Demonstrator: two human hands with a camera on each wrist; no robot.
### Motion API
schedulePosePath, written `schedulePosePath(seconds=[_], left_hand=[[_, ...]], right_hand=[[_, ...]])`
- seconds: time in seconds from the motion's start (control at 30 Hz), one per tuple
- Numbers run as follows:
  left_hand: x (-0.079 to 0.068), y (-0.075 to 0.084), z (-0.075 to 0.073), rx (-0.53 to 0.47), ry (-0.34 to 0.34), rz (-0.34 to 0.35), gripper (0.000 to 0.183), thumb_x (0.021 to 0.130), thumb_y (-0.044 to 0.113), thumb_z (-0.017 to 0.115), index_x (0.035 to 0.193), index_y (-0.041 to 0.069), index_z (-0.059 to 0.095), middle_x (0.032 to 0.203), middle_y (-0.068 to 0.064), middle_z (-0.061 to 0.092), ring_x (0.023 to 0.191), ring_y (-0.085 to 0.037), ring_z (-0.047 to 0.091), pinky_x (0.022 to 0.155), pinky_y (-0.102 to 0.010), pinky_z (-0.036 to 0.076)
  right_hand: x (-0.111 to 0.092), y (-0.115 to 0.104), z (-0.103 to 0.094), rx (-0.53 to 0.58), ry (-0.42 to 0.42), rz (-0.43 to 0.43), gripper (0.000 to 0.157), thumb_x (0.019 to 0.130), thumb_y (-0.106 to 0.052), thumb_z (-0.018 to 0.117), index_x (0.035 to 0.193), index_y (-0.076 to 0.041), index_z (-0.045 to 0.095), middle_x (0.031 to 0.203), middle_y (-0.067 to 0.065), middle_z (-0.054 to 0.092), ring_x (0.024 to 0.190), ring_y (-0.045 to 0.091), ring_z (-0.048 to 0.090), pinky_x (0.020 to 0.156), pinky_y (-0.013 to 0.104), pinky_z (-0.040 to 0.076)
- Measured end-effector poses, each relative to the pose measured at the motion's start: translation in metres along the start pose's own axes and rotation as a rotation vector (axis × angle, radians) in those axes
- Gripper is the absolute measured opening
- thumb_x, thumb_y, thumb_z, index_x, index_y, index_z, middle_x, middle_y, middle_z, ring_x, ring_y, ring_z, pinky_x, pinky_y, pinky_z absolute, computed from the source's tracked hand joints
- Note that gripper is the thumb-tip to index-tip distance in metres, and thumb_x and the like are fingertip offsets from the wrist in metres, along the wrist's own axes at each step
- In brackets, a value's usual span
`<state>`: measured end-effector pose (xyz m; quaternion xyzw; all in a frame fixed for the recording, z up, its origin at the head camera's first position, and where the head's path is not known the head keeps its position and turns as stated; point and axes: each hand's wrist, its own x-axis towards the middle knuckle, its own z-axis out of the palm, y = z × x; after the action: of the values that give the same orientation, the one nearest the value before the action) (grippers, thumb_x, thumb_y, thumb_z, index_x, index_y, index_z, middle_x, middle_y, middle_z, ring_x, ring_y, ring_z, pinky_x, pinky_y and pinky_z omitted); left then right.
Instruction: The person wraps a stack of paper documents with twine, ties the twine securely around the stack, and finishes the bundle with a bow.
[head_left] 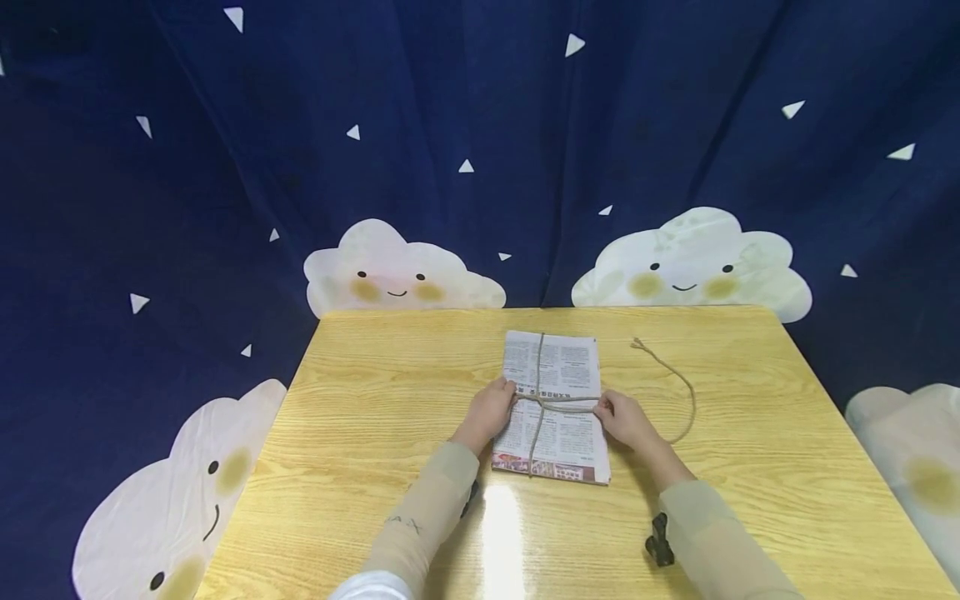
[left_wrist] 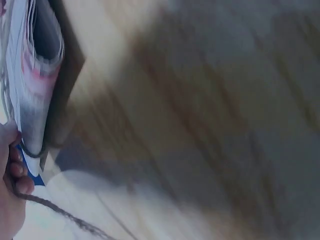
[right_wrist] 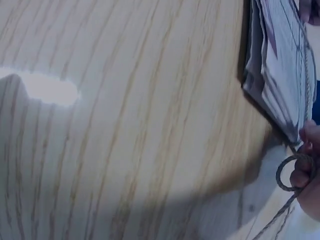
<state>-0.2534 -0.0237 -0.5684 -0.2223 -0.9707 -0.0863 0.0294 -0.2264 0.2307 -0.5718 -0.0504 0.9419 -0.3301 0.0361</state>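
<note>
A folded newspaper stack (head_left: 566, 450) lies on the table, bound crosswise by a thin brown rope (head_left: 536, 442). At its left edge, my left hand (head_left: 491, 410) holds the rope; in the left wrist view, the cord (left_wrist: 65, 212) comes out below the curled fingers (left_wrist: 20, 171). On the opposite edge, my right hand (head_left: 624, 418) pinches the rope where two strands run across the paper. A small loop of rope (right_wrist: 281, 172) curls beside the right fingers (right_wrist: 300, 179) in the right wrist view. The underside of the stack is hidden.
A loose rope end (head_left: 686, 392) curves over the wooden table (head_left: 390, 358) right of the stack. Behind the table hangs a dark blue curtain (head_left: 420, 100) with white triangles and smiling clouds. A black object (head_left: 659, 542) is at the right wrist.
</note>
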Motion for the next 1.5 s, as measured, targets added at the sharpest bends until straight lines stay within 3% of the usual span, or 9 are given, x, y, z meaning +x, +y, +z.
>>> schedulePosePath(seconds=[0.1,0.23,0.47,0.67,0.8,0.9,1.07,1.37,1.5], left_hand=[[0.001,-0.005,-0.001,-0.020,-0.010,0.039,0.016,0.095,0.020,0.049,0.103,0.009,0.056,0.091,-0.002,0.055,0.082,-0.016,0.056,0.071,-0.027,0.049],[0.001,-0.008,-0.002,-0.095,-0.022,0.030,0.014,0.094,0.019,0.049,0.101,0.011,0.057,0.091,-0.001,0.055,0.083,-0.016,0.055,0.072,-0.027,0.049],[-0.001,-0.009,-0.003,-0.200,0.047,0.019,0.009,0.092,0.014,0.053,0.088,0.008,0.057,0.086,-0.002,0.056,0.080,-0.018,0.058,0.072,-0.028,0.050],[-0.001,-0.009,-0.002,-0.187,0.119,0.051,0.006,0.089,0.008,0.056,0.085,0.005,0.060,0.095,-0.005,0.057,0.089,-0.020,0.057,0.081,-0.028,0.049],[-0.002,-0.010,-0.002,-0.181,0.157,0.070,0.006,0.086,0.004,0.058,0.081,0.005,0.060,0.088,-0.004,0.058,0.084,-0.018,0.056,0.078,-0.026,0.049],[-0.003,-0.010,-0.002,-0.193,0.157,0.057,0.008,0.086,0.004,0.059,0.078,0.006,0.058,0.082,-0.002,0.058,0.077,-0.017,0.057,0.072,-0.026,0.050],[-0.005,-0.010,-0.002,-0.205,0.162,0.035,0.009,0.087,0.005,0.059,0.077,0.005,0.059,0.081,-0.003,0.061,0.078,-0.018,0.059,0.073,-0.027,0.050],[-0.009,-0.010,0.005,-0.240,0.239,0.011,0.007,0.081,0.002,0.064,0.076,0.005,0.064,0.080,-0.005,0.064,0.077,-0.017,0.062,0.071,-0.025,0.051],[-0.010,-0.009,0.009,-0.282,0.270,0.002,0.005,0.079,0.002,0.066,0.078,0.005,0.069,0.082,-0.005,0.068,0.078,-0.017,0.064,0.072,-0.024,0.052]], right_hand=[[-0.001,0.003,-0.001,0.018,0.000,-0.005,0.010,0.088,-0.011,0.058,0.083,-0.003,0.058,0.069,0.004,0.053,0.062,0.016,0.046,0.054,0.027,0.039],[0.000,0.004,-0.003,0.024,0.012,0.010,0.011,0.088,-0.012,0.058,0.086,-0.001,0.060,0.071,0.005,0.054,0.063,0.017,0.047,0.055,0.027,0.039],[0.001,0.007,-0.006,0.018,0.030,0.057,0.013,0.088,-0.013,0.060,0.086,0.000,0.061,0.068,0.005,0.052,0.061,0.016,0.045,0.053,0.027,0.038],[0.001,0.008,-0.008,0.026,0.040,0.079,0.014,0.087,-0.013,0.061,0.088,0.001,0.061,0.067,0.004,0.052,0.060,0.016,0.045,0.053,0.026,0.038],[0.001,0.010,-0.007,0.042,0.053,0.067,0.016,0.085,-0.013,0.063,0.091,0.002,0.062,0.066,0.004,0.052,0.060,0.016,0.045,0.054,0.026,0.038],[0.002,0.013,-0.005,0.049,0.065,0.059,0.017,0.085,-0.013,0.064,0.091,0.002,0.063,0.065,0.004,0.050,0.059,0.016,0.043,0.053,0.027,0.036],[0.003,0.017,-0.002,0.067,0.070,0.067,0.016,0.085,-0.013,0.064,0.091,0.002,0.063,0.065,0.003,0.049,0.059,0.015,0.042,0.053,0.026,0.036],[-0.002,0.017,0.002,0.080,0.111,0.062,0.012,0.086,-0.011,0.062,0.087,0.001,0.062,0.064,0.004,0.050,0.058,0.015,0.043,0.051,0.026,0.036],[-0.007,0.019,0.004,0.051,0.156,0.031,0.010,0.087,-0.009,0.060,0.086,0.000,0.063,0.071,0.008,0.057,0.064,0.020,0.051,0.056,0.033,0.043]])
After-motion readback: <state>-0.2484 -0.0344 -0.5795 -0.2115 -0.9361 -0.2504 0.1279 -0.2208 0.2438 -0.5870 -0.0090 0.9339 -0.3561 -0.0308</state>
